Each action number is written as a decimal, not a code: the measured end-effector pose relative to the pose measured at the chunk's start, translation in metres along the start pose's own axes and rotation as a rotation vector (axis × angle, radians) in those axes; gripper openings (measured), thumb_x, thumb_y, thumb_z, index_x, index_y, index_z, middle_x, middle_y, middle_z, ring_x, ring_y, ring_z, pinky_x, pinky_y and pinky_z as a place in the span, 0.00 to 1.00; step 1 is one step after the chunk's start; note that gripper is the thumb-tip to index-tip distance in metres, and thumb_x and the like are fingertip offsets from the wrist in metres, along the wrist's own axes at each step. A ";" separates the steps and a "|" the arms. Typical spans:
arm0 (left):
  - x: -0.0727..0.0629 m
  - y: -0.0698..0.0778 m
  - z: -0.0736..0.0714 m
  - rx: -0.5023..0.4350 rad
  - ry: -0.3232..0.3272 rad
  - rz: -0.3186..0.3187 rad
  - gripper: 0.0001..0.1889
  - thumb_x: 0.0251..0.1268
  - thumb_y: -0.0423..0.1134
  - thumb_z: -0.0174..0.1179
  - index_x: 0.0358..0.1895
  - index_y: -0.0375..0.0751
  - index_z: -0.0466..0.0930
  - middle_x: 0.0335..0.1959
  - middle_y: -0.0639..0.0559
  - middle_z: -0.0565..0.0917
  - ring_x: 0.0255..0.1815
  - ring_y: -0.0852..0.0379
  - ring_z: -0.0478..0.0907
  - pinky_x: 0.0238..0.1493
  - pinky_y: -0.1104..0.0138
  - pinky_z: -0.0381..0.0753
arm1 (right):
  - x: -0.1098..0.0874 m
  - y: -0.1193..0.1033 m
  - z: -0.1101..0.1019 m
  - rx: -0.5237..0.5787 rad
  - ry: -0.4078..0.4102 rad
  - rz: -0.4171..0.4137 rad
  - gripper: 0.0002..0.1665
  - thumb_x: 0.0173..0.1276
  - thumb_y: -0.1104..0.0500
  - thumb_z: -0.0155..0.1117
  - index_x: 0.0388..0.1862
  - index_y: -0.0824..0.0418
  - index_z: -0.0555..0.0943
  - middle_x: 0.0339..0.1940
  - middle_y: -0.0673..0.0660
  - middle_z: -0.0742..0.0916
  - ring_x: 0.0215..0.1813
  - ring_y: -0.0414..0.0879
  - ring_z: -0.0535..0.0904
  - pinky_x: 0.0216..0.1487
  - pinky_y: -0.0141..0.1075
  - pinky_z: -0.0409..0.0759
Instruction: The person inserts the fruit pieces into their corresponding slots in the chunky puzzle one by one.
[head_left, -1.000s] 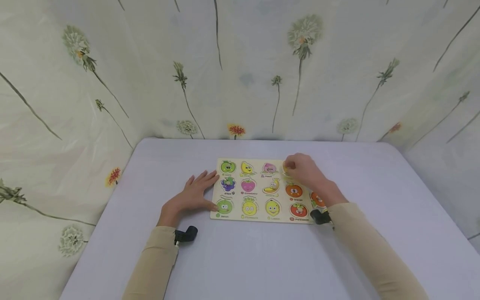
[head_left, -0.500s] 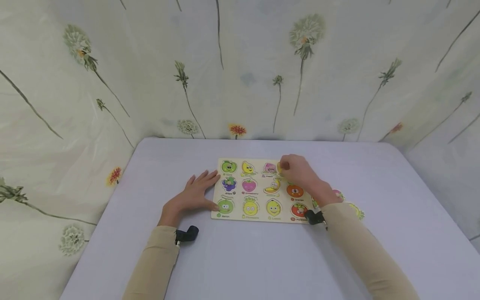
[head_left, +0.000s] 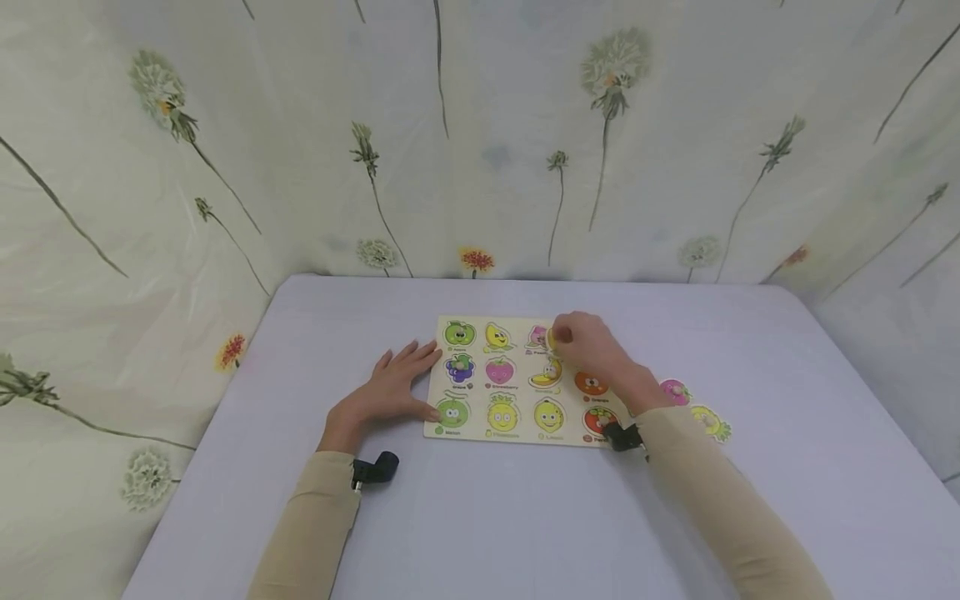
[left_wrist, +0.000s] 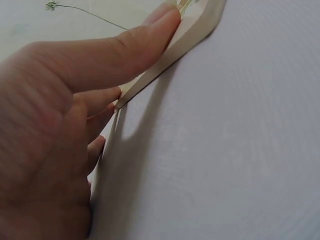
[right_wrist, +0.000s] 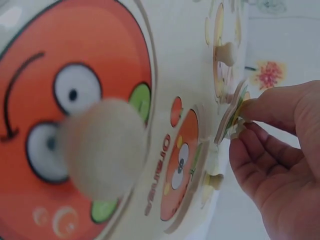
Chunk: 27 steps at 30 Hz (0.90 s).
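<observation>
A pale wooden fruit puzzle board point(head_left: 524, 421) lies on the table, printed with labelled fruits. My left hand point(head_left: 392, 385) rests at its left edge, fingers spread and the thumb over the corner by the melon. In the left wrist view, the thumb point(left_wrist: 115, 57) lies on the board's edge. Over the top right part of the board, my right hand point(head_left: 592, 343) pinches a yellow puzzle piece point(head_left: 551, 340). The right wrist view shows this thin piece point(right_wrist: 233, 112) tilted between thumb and fingers, its picture mostly hidden. Beside it are the peach point(head_left: 537, 336) and banana point(head_left: 545, 372).
To the right of the board lie a pink loose piece point(head_left: 676, 392) and a yellow pineapple-like piece point(head_left: 710, 422), partly behind the right sleeve point(head_left: 720, 483). A wooden knob point(right_wrist: 107, 147) stands on the large red-orange fruit close to the right wrist camera. A flowered curtain point(head_left: 495, 167) hangs behind the table.
My right hand has moved left with the yellow piece, from the board's top right corner towards the peach. Loose pieces at the right have come into view beside the forearm. The left hand stays put.
</observation>
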<state>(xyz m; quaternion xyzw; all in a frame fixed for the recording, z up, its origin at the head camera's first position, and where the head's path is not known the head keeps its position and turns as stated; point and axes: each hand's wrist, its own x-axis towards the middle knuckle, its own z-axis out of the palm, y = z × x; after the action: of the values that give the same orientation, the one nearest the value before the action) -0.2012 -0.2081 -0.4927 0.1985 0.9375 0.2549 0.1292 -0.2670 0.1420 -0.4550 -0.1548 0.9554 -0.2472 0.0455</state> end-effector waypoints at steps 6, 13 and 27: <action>0.000 -0.001 0.000 0.001 0.001 -0.010 0.59 0.46 0.64 0.72 0.80 0.54 0.49 0.83 0.59 0.47 0.85 0.49 0.35 0.82 0.44 0.31 | 0.002 -0.002 0.006 -0.018 0.015 -0.019 0.05 0.68 0.63 0.61 0.40 0.60 0.83 0.41 0.58 0.84 0.44 0.52 0.75 0.54 0.47 0.78; 0.000 0.000 0.001 -0.002 0.006 -0.005 0.58 0.46 0.64 0.72 0.80 0.54 0.49 0.83 0.59 0.48 0.85 0.49 0.36 0.82 0.44 0.32 | 0.005 -0.005 0.010 -0.030 0.015 -0.037 0.06 0.68 0.62 0.62 0.41 0.60 0.83 0.41 0.58 0.84 0.43 0.51 0.75 0.53 0.46 0.79; -0.001 0.003 -0.002 -0.012 0.001 -0.014 0.58 0.46 0.63 0.73 0.80 0.53 0.50 0.83 0.58 0.48 0.85 0.49 0.36 0.82 0.44 0.32 | 0.005 -0.021 0.018 0.011 -0.013 -0.021 0.07 0.69 0.61 0.63 0.44 0.58 0.83 0.42 0.56 0.83 0.44 0.50 0.74 0.50 0.42 0.79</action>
<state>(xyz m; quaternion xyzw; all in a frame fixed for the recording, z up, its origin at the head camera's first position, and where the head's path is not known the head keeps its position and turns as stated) -0.1998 -0.2069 -0.4891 0.1911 0.9374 0.2598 0.1314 -0.2633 0.1152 -0.4606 -0.1663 0.9520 -0.2521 0.0498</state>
